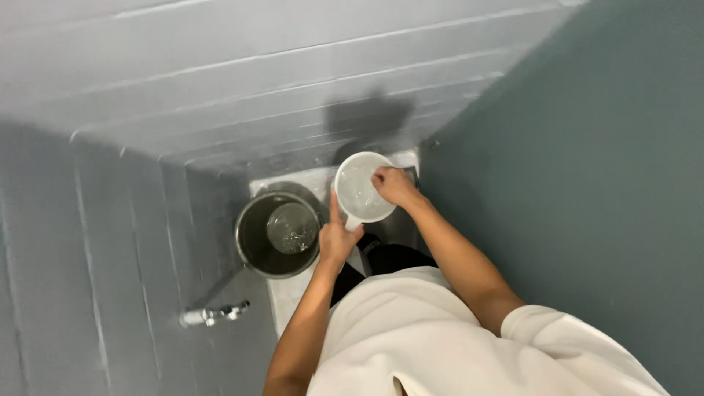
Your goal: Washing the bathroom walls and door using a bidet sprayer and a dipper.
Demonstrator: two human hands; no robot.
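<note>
Just right of the steel bucket point(279, 235), the white dipper point(363, 187) is held level, left hand point(337, 240) clenched on its handle and right hand point(394, 185) grasping its rim; wet plastic, probably light, stiff and slippery, safest gripped by handle and rim.

Bucket point(279, 235) left of mug point(361, 187)
</note>
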